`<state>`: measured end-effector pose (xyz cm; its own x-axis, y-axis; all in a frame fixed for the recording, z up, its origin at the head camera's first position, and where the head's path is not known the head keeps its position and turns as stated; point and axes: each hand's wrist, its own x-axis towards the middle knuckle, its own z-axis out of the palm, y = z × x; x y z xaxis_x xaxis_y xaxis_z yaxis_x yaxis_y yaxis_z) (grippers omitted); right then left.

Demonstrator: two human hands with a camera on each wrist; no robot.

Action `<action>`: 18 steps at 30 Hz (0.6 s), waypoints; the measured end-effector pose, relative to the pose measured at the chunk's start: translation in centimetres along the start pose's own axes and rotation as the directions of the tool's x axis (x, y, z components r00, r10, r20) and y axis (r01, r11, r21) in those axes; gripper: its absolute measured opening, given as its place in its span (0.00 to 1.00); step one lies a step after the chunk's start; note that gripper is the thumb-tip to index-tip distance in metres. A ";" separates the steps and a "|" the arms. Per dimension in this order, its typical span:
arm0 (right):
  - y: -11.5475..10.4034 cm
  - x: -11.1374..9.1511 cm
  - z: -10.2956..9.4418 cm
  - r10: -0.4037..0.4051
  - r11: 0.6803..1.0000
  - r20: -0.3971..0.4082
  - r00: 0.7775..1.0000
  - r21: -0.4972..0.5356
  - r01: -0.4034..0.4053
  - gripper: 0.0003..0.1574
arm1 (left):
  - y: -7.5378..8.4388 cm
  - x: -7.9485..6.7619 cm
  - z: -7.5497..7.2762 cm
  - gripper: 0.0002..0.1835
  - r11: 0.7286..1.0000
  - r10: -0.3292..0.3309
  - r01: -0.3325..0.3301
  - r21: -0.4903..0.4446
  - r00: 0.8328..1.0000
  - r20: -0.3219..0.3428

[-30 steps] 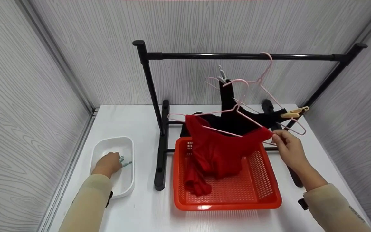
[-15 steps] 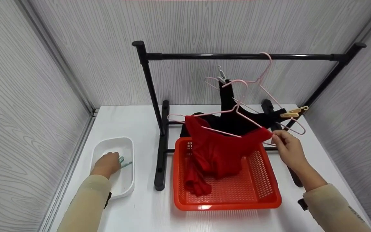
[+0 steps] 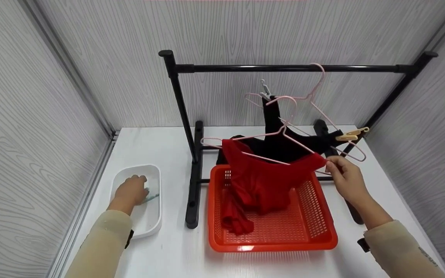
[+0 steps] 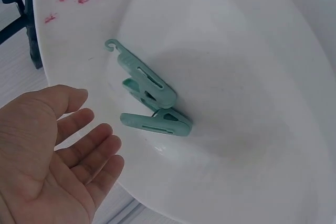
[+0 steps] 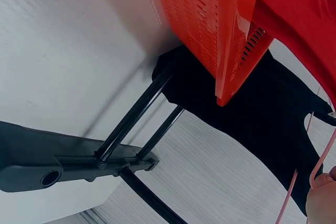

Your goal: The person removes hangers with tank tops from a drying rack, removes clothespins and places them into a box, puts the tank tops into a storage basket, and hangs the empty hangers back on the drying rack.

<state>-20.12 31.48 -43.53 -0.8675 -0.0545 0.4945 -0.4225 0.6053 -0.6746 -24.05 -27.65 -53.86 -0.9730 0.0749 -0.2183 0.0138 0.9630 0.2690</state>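
Note:
My left hand (image 3: 129, 191) is inside a white tub (image 3: 153, 227). In the left wrist view its fingers are relaxed and apart, beside teal clothespins (image 4: 152, 87) on the tub's bottom, touching none. My right hand (image 3: 348, 179) pinches the right end of a pink hanger (image 3: 265, 156) together with the shoulder of a red garment (image 3: 265, 185). The garment hangs from this hanger, and its lower part lies in a red basket (image 3: 272, 248). Only part of the right hand shows at the right wrist view's edge.
A black rack (image 3: 245, 68) stands behind the basket. From its bar another pink hanger (image 3: 325, 115) carries a black garment (image 3: 274, 119), clipped by a grey clothespin (image 3: 265, 90) and a yellow clothespin (image 3: 352, 135). Wood-grain panels enclose the table at the back and sides.
My left hand has loosened its fingers and risen slightly, apart from the teal clothespins in the tub. The right hand, red garment and hanger have stayed in place.

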 end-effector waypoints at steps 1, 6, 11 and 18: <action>0.5 0.0 0.0 0.005 1.000 0.001 1.000 -0.009 -0.005 0.05 | 0.1 0.0 -0.2 0.25 1.000 0.005 -0.005 0.004 1.000 -0.007; 2.9 0.0 0.2 0.042 0.998 -0.003 0.999 -0.050 -0.042 0.05 | 1.3 -0.1 -1.6 0.24 0.999 0.036 -0.036 0.001 0.998 -0.048; 1.6 0.0 0.1 0.018 0.999 -0.006 1.000 -0.038 -0.018 0.05 | 2.6 -0.3 -2.7 0.23 0.997 0.080 -0.078 0.028 0.992 -0.097; -0.7 -0.1 -0.2 -0.017 1.000 -0.003 1.000 0.009 0.017 0.05 | 4.8 -0.7 -4.0 0.19 0.982 0.187 -0.176 0.068 0.951 -0.245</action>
<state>-19.69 31.25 -42.95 -0.8595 -0.0619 0.5073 -0.4391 0.5975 -0.6710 -24.23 -24.07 -48.63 -0.9795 0.1883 0.0720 0.2002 0.9501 0.2391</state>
